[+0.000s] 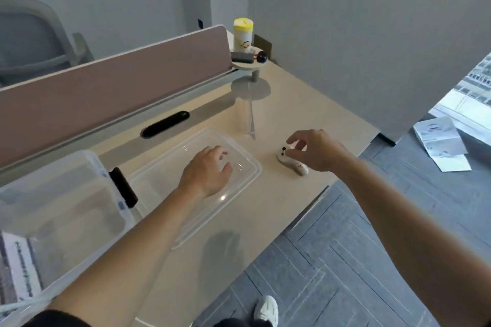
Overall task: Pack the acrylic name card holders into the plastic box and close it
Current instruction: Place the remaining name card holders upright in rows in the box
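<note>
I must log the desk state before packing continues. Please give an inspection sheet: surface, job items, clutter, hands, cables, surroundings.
Surface: beige desk, pink divider panel behind it.
Job's things: clear plastic box at left, open; its lid flat on desk; one acrylic name card holder standing upright.
Clutter: small white figurine; yellow-capped canister on a round stand.
Grippers: left hand on the lid; right hand, grip pinching the figurine.
Cables: nothing seen.
Surroundings: grey chair, papers on floor.

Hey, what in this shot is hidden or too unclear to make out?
- Plastic box, head view: cut off by the left edge; contents blurred.
- Acrylic name card holder: transparent, outline barely visible.
- Small white object: partly covered by the right hand; identity unclear.
- Lid centre: under the left hand.
</note>
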Demonstrator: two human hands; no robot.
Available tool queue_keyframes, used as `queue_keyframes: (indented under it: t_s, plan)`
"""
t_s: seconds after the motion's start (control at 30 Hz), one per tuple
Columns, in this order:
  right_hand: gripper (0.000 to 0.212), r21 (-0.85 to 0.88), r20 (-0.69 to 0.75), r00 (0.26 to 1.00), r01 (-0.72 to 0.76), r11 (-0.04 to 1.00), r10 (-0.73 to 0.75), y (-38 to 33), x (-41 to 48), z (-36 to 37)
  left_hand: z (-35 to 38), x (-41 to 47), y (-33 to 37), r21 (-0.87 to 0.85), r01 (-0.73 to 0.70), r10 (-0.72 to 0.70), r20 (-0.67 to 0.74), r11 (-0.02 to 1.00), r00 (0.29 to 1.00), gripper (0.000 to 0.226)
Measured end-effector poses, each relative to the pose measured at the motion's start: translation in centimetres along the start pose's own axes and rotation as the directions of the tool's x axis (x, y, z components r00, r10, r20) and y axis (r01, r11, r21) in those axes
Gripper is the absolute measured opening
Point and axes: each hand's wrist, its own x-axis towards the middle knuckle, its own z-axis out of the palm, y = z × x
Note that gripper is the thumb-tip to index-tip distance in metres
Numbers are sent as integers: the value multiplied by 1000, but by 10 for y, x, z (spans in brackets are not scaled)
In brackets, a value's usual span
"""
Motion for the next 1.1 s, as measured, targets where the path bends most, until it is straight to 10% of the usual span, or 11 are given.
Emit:
queue_keyframes:
  t_s: [0.63,1.1]
  plan:
    - [38,-544,240,966,217,811,-98,58,257,-36,72,209,2,-78,209,-206,35,975,978,38]
    - [64,-571,421,819,573,588,-389,87,422,22,129,283,23,33,425,-426,65,905,902,70]
